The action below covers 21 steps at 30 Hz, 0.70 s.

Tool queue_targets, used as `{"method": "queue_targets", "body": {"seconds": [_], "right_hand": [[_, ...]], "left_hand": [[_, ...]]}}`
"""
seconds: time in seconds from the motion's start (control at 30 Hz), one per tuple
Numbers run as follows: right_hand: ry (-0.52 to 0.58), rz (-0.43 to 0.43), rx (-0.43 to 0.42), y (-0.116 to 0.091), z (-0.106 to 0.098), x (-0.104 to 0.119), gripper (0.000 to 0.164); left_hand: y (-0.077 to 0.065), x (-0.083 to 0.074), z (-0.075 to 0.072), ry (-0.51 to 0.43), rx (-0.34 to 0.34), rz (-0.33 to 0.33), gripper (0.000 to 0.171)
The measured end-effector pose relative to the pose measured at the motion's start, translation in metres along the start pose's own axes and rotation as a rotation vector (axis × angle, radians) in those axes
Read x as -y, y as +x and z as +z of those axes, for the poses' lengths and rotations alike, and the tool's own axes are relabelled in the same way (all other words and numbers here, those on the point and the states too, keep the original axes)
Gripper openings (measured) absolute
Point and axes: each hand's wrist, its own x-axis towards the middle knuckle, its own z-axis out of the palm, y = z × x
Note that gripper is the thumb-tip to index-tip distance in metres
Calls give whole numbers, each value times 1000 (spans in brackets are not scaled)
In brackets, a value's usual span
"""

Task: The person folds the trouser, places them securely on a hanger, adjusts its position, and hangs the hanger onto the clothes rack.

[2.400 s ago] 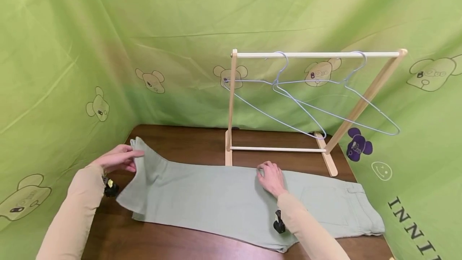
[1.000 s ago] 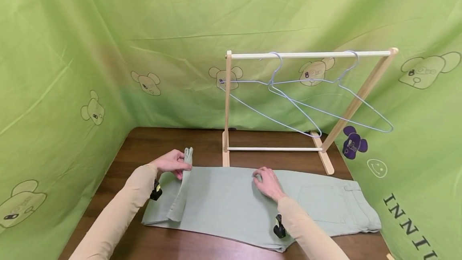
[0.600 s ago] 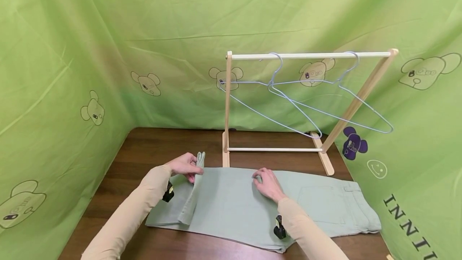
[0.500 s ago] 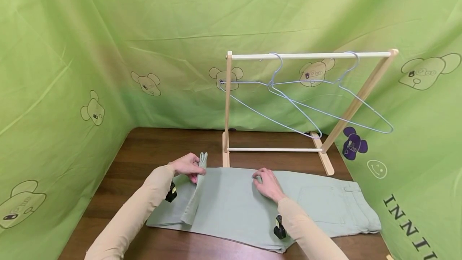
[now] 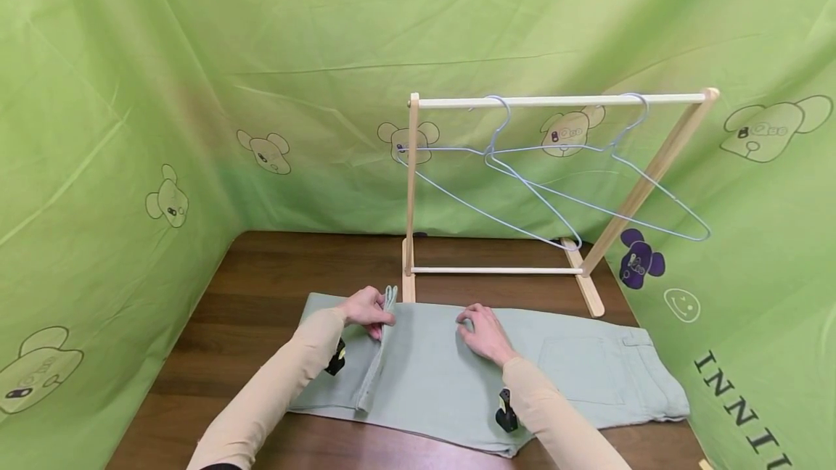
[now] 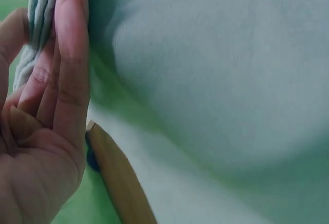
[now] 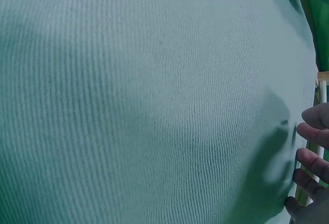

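Observation:
A pair of pale green trousers (image 5: 424, 376) lies lengthwise on the brown table, waistband at the right. Its leg end is folded back over the rest, and my left hand (image 5: 368, 310) pinches the hem layers between thumb and fingers. The left wrist view shows the layered hem (image 6: 43, 8) held between the thumb and straight fingers of that hand (image 6: 51, 126). Near the middle of the trousers' far edge, my right hand (image 5: 485, 332) rests with loosely bent fingers. In the right wrist view, its fingertips (image 7: 303, 154) touch the cloth at that edge.
Behind the trousers stands a wooden rack (image 5: 414, 194) with a white top rail (image 5: 562, 101). Two lilac wire hangers (image 5: 503, 220) hang from it. Green printed cloth (image 5: 313, 42) encloses the table (image 5: 261, 274) at the back and sides.
My left hand has carried the trouser hem from the far left toward the right, folding the legs over. My right hand has stayed at the far edge.

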Motion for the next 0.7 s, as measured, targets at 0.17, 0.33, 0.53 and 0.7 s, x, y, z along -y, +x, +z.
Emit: {"method": "queue_targets", "body": {"seconds": [0.17,0.33,0.53,0.7], "right_hand": [[-1,6,19,-2,-1,0,16],[-12,-3,28,-3,-1,1,16],[-12,-10,35,-3,-3,1,17],[-14,-12,43,-3,-2,0,17]], "left_hand": [[6,-2,17,49,-53,-19,24],[9,1,31,63,-98,-24,24],[14,4,43,95,-122,-50,22],[10,8,45,113,-10,-43,6]]}}
